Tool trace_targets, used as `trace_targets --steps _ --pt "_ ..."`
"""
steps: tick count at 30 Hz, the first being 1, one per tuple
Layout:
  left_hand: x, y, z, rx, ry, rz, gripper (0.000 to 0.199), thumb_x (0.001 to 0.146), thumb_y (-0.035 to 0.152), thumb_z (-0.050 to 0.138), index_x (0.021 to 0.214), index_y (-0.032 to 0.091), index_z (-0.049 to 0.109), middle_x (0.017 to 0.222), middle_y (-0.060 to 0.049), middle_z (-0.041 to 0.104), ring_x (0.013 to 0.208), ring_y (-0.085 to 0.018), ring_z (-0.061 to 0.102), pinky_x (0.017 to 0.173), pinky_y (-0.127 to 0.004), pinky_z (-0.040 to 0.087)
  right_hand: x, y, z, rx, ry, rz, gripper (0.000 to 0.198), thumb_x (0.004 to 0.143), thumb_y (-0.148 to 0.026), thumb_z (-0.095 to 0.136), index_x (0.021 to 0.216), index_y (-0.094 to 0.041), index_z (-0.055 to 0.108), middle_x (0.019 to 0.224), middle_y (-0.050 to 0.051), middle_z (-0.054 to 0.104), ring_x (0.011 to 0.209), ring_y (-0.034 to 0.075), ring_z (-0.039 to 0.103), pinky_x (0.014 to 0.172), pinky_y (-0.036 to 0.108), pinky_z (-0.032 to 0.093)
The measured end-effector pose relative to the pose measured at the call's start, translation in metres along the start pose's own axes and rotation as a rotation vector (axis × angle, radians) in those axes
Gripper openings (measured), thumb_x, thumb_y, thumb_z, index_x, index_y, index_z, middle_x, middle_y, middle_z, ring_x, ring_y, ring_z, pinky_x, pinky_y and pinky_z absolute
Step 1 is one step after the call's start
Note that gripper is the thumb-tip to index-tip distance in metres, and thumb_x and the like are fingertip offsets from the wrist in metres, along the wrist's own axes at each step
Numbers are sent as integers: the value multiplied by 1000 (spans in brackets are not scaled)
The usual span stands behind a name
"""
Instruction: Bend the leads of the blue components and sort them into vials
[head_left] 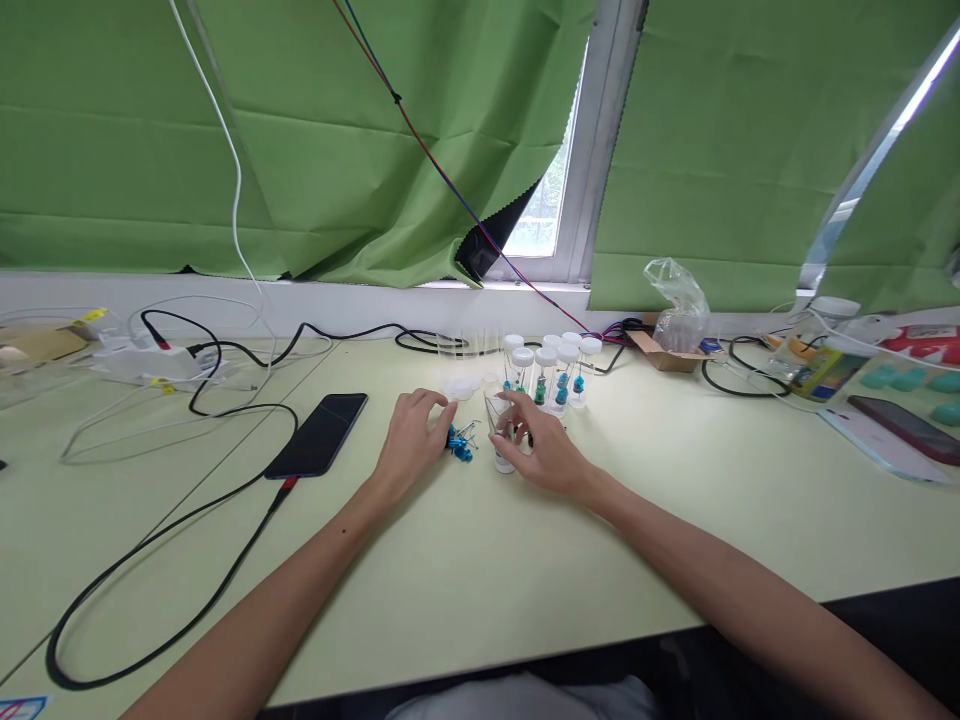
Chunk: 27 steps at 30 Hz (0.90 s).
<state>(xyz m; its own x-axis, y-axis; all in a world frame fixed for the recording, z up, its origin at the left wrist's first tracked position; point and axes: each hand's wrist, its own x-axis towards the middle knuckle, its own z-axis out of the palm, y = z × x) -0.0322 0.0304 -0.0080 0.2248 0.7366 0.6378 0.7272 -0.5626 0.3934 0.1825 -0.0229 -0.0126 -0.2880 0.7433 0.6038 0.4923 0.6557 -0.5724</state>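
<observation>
My right hand (544,445) curls its thumb and fingers around a clear plastic vial (504,462) standing upright on the table; the fingers cover much of its wall. Beside it, my left hand (414,430) has bent fingers, with thumb and forefinger close together at the edge of a small pile of blue pieces with thin metal pins (460,446). Whatever lies between those fingertips is hidden. Behind my right hand stand several capped clear vials (562,375) with white lids, holding blue or green pieces. Clear, empty-looking tubes (469,372) stand to their left.
A black phone (319,436) lies on the left, joined to a looping black cable (56,640). Along the wall sit a white power strip (150,362) and a small cardboard box (667,353) with a plastic bag. Two more phones (885,443) rest at the right.
</observation>
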Motion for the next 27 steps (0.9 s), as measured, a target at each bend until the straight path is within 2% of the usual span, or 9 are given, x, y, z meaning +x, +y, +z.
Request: trace_targets --steps 5,6,8,11,14,17,23,27 --pt "0 -8 3 -19 -253 -61 42 100 49 32 112 20 60 126 -10 63 128 -29 47 107 -43 36 0 0 -1 9 -23 19 49 91 -32 59 134 -22 39 97 5 65 73 15 58 69 30 51" --pt "1 -7 3 -21 -289 -53 43 100 49 29 110 21 60 125 -10 63 129 -29 46 109 -44 34 0 0 -1 11 -25 22 49 91 -32 59 134 -22 39 97 5 64 74 15 58 69 30 51" --pt "1 -6 3 -17 -341 -22 43 101 46 23 98 21 58 110 -10 66 119 -29 52 105 -45 36 0 -1 -2 13 -28 25 48 91 -34 59 133 -22 40 97 5 64 73 15 58 68 30 51" --pt "2 -4 2 -36 -351 10 41 102 43 20 79 23 47 82 -6 61 90 -25 58 92 -42 42 0 -1 -3 10 -33 34 47 91 -36 59 133 -22 41 97 5 64 70 14 57 67 30 51" --pt "1 -4 2 -66 -331 16 39 102 42 23 74 23 41 74 -4 56 79 -23 56 87 -39 43 0 0 -3 10 -36 44 48 91 -37 60 133 -22 41 96 5 64 69 14 57 67 30 51" --pt "1 -5 3 -77 -341 15 41 102 42 22 72 23 42 76 -4 56 82 -23 56 88 -39 42 0 1 -3 22 -32 46 49 91 -38 60 133 -22 41 95 5 65 72 15 58 67 30 51" --pt "0 -9 5 -70 -347 -57 48 101 47 23 82 21 58 92 -9 61 100 -26 56 91 -41 41 1 2 -3 40 -32 38 48 91 -38 60 133 -23 42 94 4 64 74 15 59 66 29 51" --pt "0 -8 4 -45 -326 -110 50 101 48 24 78 21 59 88 -9 59 95 -25 55 88 -41 42 1 2 -3 38 -34 43 49 91 -38 61 133 -23 41 94 4 63 73 15 58 65 29 51"
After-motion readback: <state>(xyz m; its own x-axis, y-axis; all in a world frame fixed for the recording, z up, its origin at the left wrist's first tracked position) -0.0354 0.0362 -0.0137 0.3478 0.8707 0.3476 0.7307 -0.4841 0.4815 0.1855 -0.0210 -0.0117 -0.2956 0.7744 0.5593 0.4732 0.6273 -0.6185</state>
